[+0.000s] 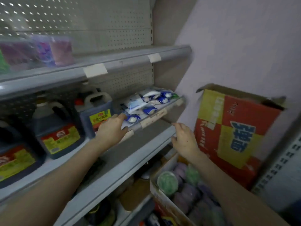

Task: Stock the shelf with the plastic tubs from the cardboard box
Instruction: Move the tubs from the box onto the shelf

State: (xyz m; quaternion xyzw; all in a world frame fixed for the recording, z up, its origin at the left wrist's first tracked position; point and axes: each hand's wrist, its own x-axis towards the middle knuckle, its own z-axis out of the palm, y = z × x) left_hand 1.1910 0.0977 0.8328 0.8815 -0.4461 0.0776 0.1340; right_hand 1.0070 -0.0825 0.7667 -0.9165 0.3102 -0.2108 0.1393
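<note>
- the two bare forearms reach in from the bottom corners, well apart.
- between and below them stands an open cardboard box [154,188], packed with plastic tubs [187,191], mostly purple, and one green-lidded tub [167,182] at its near end.
- right hand [185,141] hangs above the box, near the middle shelf's [138,144] front edge, fingers loosely straight and holding nothing.
- left hand [112,129] is at the front corner of a tilted tray [156,116] of blue and white packets [148,110], fingers over the edge and thumb lower; the blur hides whether it grips.
- dark jugs [57,128] with red and yellow labels stand on the same shelf, left of the tray.
- more tubs [60,49], purple and pink, stand at the left of the upper shelf [130,61], blurred.
- a red and yellow carton [228,132] stands by the wall, just right of the right hand.
</note>
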